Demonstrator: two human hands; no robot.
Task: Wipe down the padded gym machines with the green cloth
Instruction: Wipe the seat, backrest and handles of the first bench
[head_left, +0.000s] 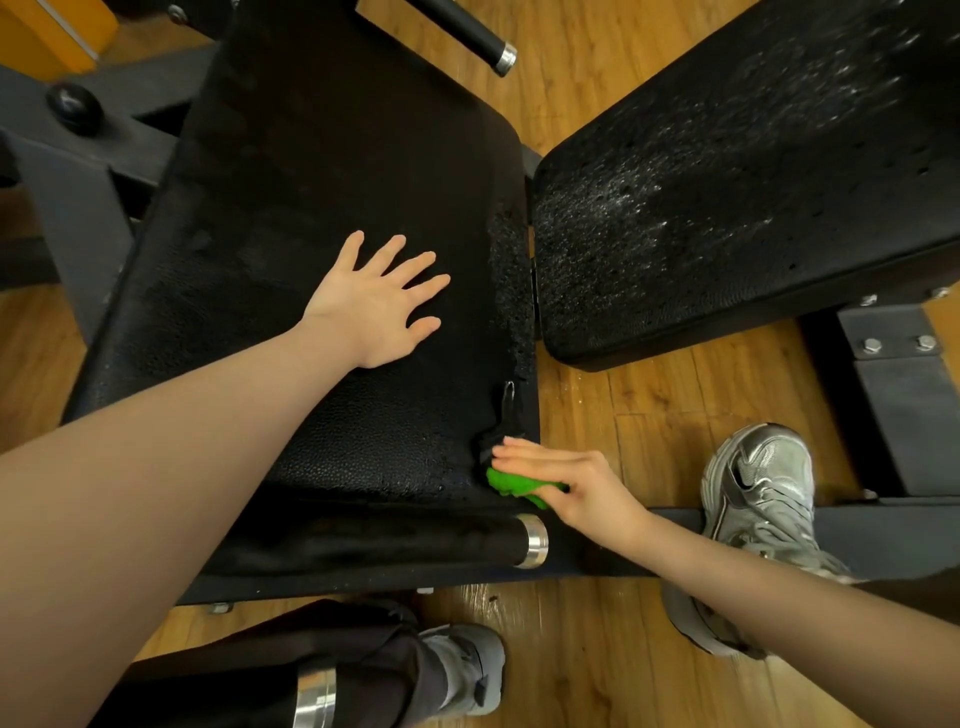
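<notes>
On the near seat pad, a broad black cushion with a pebbled skin, we see the left hand lying flat with its fingers straight and spread, palm down, holding nothing. At the pad's front right corner the right hand presses the green cloth against the edge; the fingers run out nearly straight over the top of the cloth while the thumb seems tucked beneath it, so we read it as a light pinch, though the thumb itself is hidden. Only a small bunch of the cloth shows below the fingers. Just beside the fingertips a torn flap of upholstery curls up from the pad, and above it the pad's right border looks rough and worn.

Across a narrow gap to the right lies a second pad, angled away, its surface speckled with pale droplets or residue. Below the near pad a black foam roller with a chrome end cap runs along the front, touching the wrist side of the right hand's space. Another chrome-tipped handle juts in at the top. A dark steel frame carries a round black knob at the upper left. Bolted brackets sit under the second pad. On the wooden floor stand two grey trainers, one beside the frame's cross bar.
</notes>
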